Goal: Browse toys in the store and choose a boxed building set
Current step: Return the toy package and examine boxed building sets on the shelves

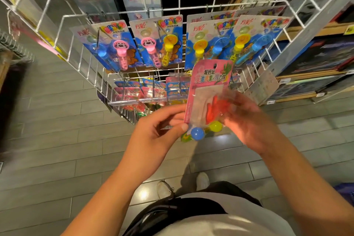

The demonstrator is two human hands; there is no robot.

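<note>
Our left hand [157, 132] and right hand [247, 120] pinch the pink toy card [206, 94] near the wire rack [134, 2].

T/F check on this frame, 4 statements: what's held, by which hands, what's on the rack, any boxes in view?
1. Both hands hold the pink blister card. True: left hand at its left edge, right hand at its right.
2. The card holds only a red toy. False: a blue ball and a yellow ball too.
3. Bubble wand cards hang on the wire rack. True.
4. The person holds a boxed building set. False: boxes sit on the shelf at right.
</note>
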